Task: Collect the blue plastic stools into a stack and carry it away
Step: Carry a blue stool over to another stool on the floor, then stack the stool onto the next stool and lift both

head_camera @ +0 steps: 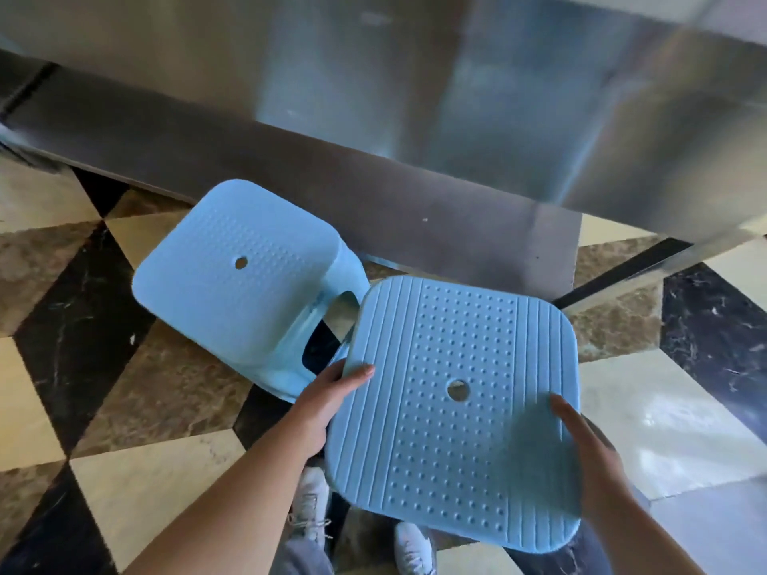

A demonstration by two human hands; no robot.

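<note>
Fingers of the left hand [321,412] and right hand [589,446] clasp the near stool's [452,408] seat edges, probably to set it on the second stool [240,276].

2 blue stools: near stool [452,412] seat-up, far stool [245,280] tilted (dimpled seats, holed centres).

Matt blue plastic, ribbed and studded, is being shown by both stools [452,408]; brushed metal by the counter [373,118]; polished marble by the floor [647,429].
</note>
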